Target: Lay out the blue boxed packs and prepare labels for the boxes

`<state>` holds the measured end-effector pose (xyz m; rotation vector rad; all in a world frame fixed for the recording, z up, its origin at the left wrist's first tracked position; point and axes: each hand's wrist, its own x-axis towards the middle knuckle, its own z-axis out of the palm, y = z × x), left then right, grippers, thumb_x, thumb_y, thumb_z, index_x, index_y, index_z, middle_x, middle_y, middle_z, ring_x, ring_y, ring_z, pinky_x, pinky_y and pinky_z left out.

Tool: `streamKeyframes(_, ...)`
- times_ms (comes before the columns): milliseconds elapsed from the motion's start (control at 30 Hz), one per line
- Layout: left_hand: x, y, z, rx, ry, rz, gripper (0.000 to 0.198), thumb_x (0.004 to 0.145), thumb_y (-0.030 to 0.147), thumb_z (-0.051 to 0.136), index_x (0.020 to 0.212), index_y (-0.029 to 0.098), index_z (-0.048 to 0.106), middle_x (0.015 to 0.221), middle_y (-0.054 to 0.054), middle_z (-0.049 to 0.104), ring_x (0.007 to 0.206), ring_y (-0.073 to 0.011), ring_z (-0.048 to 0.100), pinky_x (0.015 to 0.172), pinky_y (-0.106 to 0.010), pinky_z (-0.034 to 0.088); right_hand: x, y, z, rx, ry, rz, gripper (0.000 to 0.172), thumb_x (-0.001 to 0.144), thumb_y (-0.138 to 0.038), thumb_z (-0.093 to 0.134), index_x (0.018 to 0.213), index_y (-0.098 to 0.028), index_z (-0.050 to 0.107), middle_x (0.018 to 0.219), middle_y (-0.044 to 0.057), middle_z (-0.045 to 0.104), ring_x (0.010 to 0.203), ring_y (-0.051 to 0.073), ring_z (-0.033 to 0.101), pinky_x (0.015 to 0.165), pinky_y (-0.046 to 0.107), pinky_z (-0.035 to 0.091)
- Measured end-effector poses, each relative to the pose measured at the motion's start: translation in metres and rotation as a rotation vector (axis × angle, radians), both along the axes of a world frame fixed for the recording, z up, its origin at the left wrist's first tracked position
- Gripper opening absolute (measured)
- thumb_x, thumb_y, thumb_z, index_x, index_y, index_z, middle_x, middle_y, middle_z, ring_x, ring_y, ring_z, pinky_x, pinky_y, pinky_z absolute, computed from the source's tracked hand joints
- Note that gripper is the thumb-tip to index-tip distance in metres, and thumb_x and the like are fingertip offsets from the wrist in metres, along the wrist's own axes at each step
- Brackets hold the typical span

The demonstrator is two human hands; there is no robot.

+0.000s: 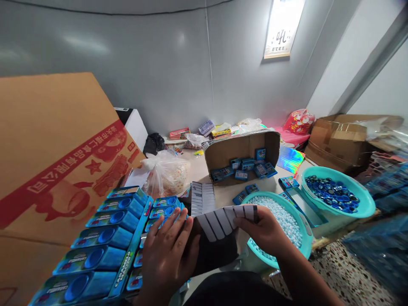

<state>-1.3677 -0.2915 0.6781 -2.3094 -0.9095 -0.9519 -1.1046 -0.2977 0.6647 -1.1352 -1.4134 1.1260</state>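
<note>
My right hand pinches the right end of a curved dark sheet bearing white strips, likely stickers. My left hand lies with fingers stretched out over blue boxes in a display tray, its thumb by the sheet's left end. What lies under the left fingers is hidden. Beside it stands a row of blue boxes with round blue caps on their fronts. A flat sheet with pale strips lies on the table beyond my hands.
Right, a turquoise basin holds small pale pieces; another basin holds blue round pieces. An open carton with small blue boxes stands at the back. A large cardboard box rises at left, near a filled plastic bag.
</note>
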Motion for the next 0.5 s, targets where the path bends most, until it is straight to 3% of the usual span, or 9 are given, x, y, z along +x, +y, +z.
streamKeyframes(200, 0.002, -0.006, -0.011, 0.013, -0.091, 0.04, 0.033, 0.083, 0.017, 0.082, 0.114, 0.014, 0.072, 0.116, -0.016, 0.078, 0.123, -0.0298, 0.068, 0.122, -0.054, 0.037, 0.001, -0.003, -0.007, -0.049, 0.028, -0.004, 0.024, 0.089, -0.037, 0.069, 0.079, -0.015, 0.074, 0.07, 0.002, 0.066, 0.067, 0.015, 0.057, 0.062, 0.026, 0.047)
streamKeyframes(333, 0.009, -0.01, -0.001, -0.023, -0.127, -0.071, 0.02, 0.087, 0.006, 0.074, 0.101, 0.019, 0.068, 0.105, -0.005, 0.082, 0.118, -0.0189, 0.072, 0.126, -0.042, 0.039, -0.005, 0.0, -0.009, -0.042, 0.031, 0.003, 0.027, 0.088, -0.039, 0.068, 0.077, -0.015, 0.074, 0.071, 0.005, 0.069, 0.067, 0.017, 0.06, 0.061, 0.027, 0.049)
streamKeyframes(433, 0.002, -0.021, 0.009, -0.225, -0.249, -0.213, 0.022, 0.09, 0.002, 0.064, 0.1, 0.022, 0.064, 0.097, 0.001, 0.081, 0.107, -0.0131, 0.076, 0.112, -0.029, 0.055, -0.011, 0.016, -0.027, -0.026, -0.016, -0.117, 0.025, 0.085, -0.039, 0.066, 0.078, -0.015, 0.073, 0.071, 0.005, 0.07, 0.067, 0.019, 0.062, 0.061, 0.028, 0.05)
streamKeyframes(500, -0.017, -0.033, 0.013, -0.336, -0.436, -0.18, 0.02, 0.093, 0.006, 0.061, 0.102, 0.025, 0.061, 0.093, 0.003, 0.08, 0.094, -0.0119, 0.078, 0.098, -0.025, 0.063, -0.015, 0.033, -0.05, -0.055, -0.087, -0.221, 0.026, 0.083, -0.036, 0.061, 0.088, -0.015, 0.074, 0.077, 0.007, 0.074, 0.072, 0.023, 0.066, 0.066, 0.031, 0.053)
